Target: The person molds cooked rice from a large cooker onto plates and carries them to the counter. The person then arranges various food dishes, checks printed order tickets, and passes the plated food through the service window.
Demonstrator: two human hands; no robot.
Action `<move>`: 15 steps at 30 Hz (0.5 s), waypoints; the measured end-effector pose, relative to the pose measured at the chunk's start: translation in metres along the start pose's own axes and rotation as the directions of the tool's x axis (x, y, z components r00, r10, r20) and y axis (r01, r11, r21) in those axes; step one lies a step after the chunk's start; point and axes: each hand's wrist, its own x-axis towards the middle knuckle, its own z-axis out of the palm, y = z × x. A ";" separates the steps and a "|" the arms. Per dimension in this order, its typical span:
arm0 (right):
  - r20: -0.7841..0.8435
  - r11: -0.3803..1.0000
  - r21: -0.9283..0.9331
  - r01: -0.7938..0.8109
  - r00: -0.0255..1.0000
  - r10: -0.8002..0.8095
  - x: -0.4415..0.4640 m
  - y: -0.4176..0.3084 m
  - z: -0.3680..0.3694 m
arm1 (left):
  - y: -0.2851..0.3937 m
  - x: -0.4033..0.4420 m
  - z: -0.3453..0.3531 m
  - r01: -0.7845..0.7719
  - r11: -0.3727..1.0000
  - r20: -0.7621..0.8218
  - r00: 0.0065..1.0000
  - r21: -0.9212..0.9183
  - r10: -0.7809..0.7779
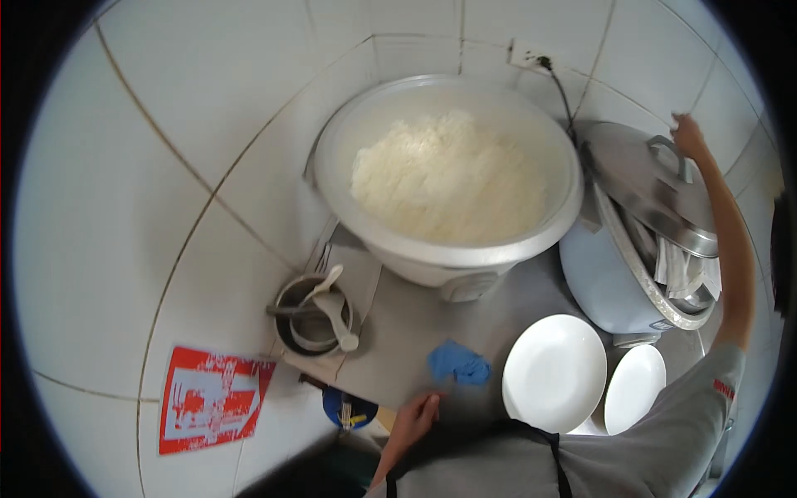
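Note:
My left hand is at the counter's front edge, fingers curled in with nothing visible in them. Just beyond it lies a crumpled blue cloth, apart from the hand. My right hand is stretched far out at the right, beside the handle of a metal lid. It is small and slightly blurred, so its grip cannot be made out. The lid rests tilted on a second, pale blue rice cooker, with metal pieces and a white cloth showing beneath. A large open rice cooker full of white rice stands centrally.
A metal pot with white paddles stands at the left. Two white dishes, a larger one and a smaller one, lie near my body. Tiled walls enclose the counter. A cord runs from a wall socket behind the cookers.

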 end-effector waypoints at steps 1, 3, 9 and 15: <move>-0.101 0.969 0.241 0.043 0.995 -0.019 0.006 -0.031 -0.035 | -0.004 0.001 -0.001 -0.010 1.000 0.008 1.000 -0.014 0.011; -0.174 0.765 0.627 0.146 0.984 -0.046 0.004 -0.131 -0.147 | -0.005 -0.006 -0.003 -0.021 0.999 0.009 1.000 -0.034 0.022; -0.437 -0.002 0.831 0.557 0.651 -0.621 -0.113 -0.413 -0.275 | -0.003 -0.014 -0.002 -0.100 0.995 0.063 0.993 -0.007 0.100; -0.504 0.260 0.599 0.757 0.609 -0.613 -0.126 -0.596 -0.264 | -0.006 -0.041 -0.020 -0.074 0.996 -0.018 0.997 0.050 0.075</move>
